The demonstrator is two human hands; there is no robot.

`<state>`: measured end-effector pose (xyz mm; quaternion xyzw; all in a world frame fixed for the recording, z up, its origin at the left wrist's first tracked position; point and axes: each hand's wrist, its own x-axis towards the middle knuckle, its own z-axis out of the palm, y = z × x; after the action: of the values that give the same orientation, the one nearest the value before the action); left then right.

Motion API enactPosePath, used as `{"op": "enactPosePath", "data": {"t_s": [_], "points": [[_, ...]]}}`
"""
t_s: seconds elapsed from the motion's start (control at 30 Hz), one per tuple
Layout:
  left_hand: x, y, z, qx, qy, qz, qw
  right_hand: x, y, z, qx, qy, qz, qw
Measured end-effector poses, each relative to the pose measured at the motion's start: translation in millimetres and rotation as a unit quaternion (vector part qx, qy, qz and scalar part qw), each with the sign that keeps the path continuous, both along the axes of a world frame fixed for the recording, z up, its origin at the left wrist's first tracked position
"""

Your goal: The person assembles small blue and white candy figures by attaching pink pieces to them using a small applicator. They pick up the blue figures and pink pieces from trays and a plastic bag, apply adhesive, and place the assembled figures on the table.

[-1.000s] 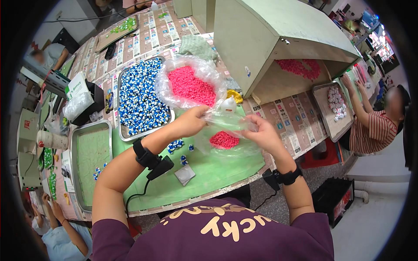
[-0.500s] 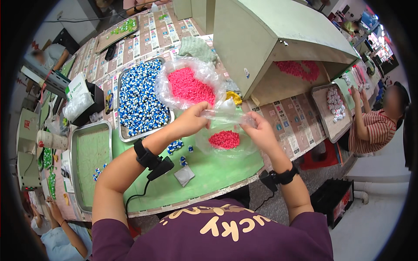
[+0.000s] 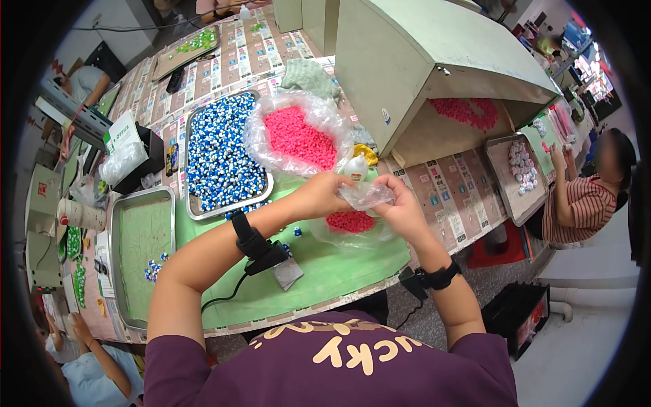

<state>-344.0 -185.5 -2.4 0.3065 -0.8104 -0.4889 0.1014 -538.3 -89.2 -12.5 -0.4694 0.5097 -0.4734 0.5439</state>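
My left hand (image 3: 327, 193) and my right hand (image 3: 400, 203) are close together, both closed on the gathered mouth of a clear plastic bag (image 3: 369, 195). The lower part of the bag rests on the green mat with small pink pieces (image 3: 350, 222) inside. Just beyond my hands stands a white squeeze bottle (image 3: 355, 168). A larger clear bag, rolled open and full of pink pieces (image 3: 298, 136), sits behind my left hand. To its left, a metal tray (image 3: 195, 216) holds many small blue-and-white pieces (image 3: 224, 152).
An emptier metal tray (image 3: 115, 261) lies at the left, with a few small pieces in it. A grey hood-shaped box (image 3: 407, 74) stands at the back right. Beside it a person (image 3: 590, 197) in a striped shirt works near a tray of white pieces (image 3: 522, 166). A grey cloth (image 3: 308, 78) lies behind the large bag.
My hands have come closer together. The bag's mouth, stretched wide between them before, is now bunched up. My left forearm has shifted to the right.
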Motion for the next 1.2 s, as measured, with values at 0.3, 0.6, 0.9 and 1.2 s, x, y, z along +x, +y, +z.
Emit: {"op": "enactPosePath", "data": {"t_s": [0.3, 0.6, 0.9, 1.2], "points": [[-1, -1, -5, -0.037, 0.021, 0.006, 0.999, -13, 4, -1, -0.021, 0.073, 0.049, 0.996], [-3, -4, -15, 0.085, 0.056, 0.012, 0.995, -3, 0, 6, -0.024, 0.168, 0.006, 0.986], [-5, -5, -12, 0.061, 0.006, -0.021, 0.998, -4, -1, 8, -0.070, 0.153, -0.027, 0.985], [-8, -2, -17, 0.068, 0.031, -0.003, 0.997, -7, 2, 4, -0.042, 0.191, 0.000, 0.981]]}}
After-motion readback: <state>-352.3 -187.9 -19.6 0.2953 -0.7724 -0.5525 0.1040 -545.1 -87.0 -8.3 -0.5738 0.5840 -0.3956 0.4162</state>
